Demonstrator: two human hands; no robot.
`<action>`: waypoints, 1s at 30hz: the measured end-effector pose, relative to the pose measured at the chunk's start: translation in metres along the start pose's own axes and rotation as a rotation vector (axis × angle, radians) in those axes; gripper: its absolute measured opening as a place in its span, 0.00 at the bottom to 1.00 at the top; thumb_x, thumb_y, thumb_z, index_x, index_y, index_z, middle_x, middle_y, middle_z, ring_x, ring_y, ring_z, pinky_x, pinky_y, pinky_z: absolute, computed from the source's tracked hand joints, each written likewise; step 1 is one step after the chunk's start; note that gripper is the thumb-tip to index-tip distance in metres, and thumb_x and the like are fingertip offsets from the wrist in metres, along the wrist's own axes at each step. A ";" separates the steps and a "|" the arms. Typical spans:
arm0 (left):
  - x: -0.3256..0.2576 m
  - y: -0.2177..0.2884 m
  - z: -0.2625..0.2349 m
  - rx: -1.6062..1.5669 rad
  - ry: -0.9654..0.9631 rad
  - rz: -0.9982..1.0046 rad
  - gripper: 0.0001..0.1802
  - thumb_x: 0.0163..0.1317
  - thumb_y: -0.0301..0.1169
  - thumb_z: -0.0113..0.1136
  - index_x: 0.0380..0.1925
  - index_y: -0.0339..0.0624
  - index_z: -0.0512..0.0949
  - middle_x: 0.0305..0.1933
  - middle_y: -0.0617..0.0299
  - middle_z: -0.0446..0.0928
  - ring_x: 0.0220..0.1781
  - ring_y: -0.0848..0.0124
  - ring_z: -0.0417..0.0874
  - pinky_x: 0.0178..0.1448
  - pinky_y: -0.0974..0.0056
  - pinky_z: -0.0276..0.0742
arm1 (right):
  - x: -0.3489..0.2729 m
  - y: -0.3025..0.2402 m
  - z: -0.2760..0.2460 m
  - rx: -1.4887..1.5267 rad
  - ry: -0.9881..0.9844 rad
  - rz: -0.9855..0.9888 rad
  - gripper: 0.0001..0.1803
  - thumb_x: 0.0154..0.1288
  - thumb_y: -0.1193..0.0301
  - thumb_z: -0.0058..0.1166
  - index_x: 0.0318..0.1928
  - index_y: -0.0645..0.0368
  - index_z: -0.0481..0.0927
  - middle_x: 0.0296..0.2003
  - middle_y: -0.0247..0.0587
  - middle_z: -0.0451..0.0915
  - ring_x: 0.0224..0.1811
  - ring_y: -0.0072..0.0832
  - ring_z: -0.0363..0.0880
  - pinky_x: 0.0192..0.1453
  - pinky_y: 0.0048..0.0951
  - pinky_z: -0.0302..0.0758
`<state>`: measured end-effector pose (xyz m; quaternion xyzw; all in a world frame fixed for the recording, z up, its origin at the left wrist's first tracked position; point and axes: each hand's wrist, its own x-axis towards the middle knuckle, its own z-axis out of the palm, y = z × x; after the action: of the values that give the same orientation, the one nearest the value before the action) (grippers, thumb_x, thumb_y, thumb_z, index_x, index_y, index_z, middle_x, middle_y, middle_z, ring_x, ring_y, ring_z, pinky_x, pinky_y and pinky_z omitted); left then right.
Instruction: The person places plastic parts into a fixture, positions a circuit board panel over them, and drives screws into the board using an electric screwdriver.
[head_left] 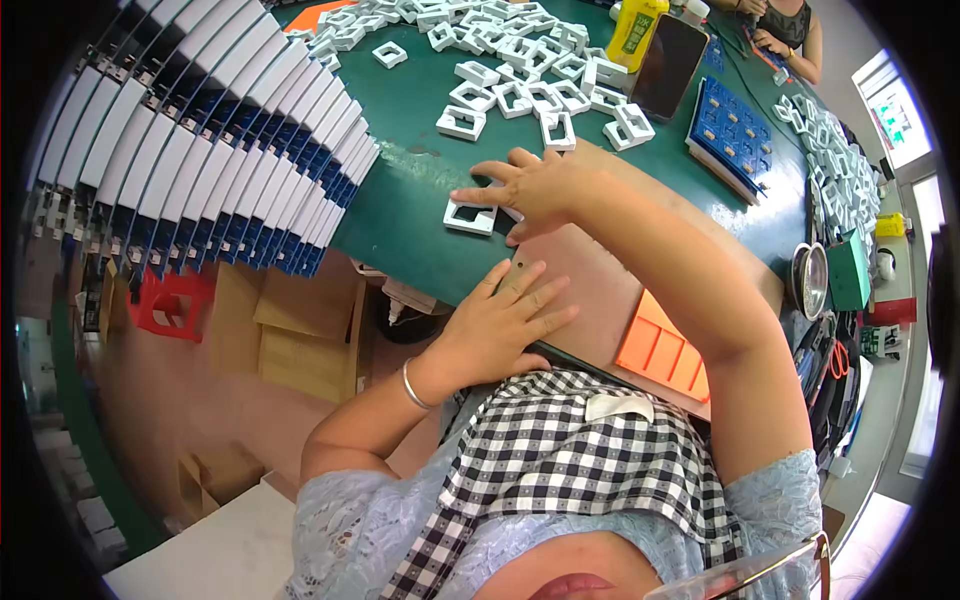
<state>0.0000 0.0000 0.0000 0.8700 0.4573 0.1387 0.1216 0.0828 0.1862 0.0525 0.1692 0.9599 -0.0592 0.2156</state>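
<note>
My left hand (515, 318) lies flat at the table's near edge, fingers spread over a brown board (575, 270), holding nothing. My right hand (548, 192) reaches across from the right, its fingers apart and curved above a white plastic frame (470, 222) with a square opening. The index fingertip is over or touching the frame's upper edge; I cannot tell which. Something pale shows beneath the right palm, mostly hidden. Several more white frames (462, 122) are heaped on the green table (400, 170) beyond the hands.
On the left rise stacked blue circuit boards with white blocks (230, 150). Farther right are a yellow bottle (634, 35), a phone (670, 65), a blue board panel (730, 135) and metal bowls (808, 280). An orange tray (662, 348) lies by my right forearm. A co-worker's hands (768, 40) show beyond.
</note>
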 end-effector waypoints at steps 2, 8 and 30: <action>0.000 0.006 0.006 0.015 0.057 -0.001 0.41 0.48 0.47 0.70 0.65 0.62 0.68 0.74 0.62 0.59 0.76 0.57 0.54 0.75 0.43 0.48 | -0.002 -0.002 0.004 0.013 0.101 0.039 0.45 0.53 0.56 0.68 0.69 0.19 0.57 0.68 0.31 0.60 0.66 0.39 0.63 0.56 0.52 0.73; -0.014 0.012 0.012 0.056 0.073 -0.010 0.40 0.47 0.44 0.70 0.64 0.60 0.69 0.72 0.61 0.62 0.74 0.56 0.59 0.72 0.44 0.55 | -0.004 -0.011 0.013 0.099 0.209 0.075 0.41 0.53 0.56 0.68 0.67 0.25 0.63 0.60 0.32 0.68 0.63 0.37 0.67 0.56 0.45 0.73; 0.112 -0.007 -0.046 -0.282 0.411 0.115 0.44 0.46 0.28 0.70 0.66 0.45 0.63 0.58 0.53 0.73 0.56 0.54 0.72 0.64 0.54 0.65 | -0.186 0.030 0.061 0.288 0.879 0.358 0.36 0.47 0.65 0.71 0.58 0.57 0.73 0.53 0.46 0.74 0.57 0.44 0.70 0.61 0.39 0.71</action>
<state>0.0394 0.1009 0.0548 0.8227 0.3983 0.3815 0.1380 0.2753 0.1473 0.0765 0.3685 0.8979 -0.0765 -0.2283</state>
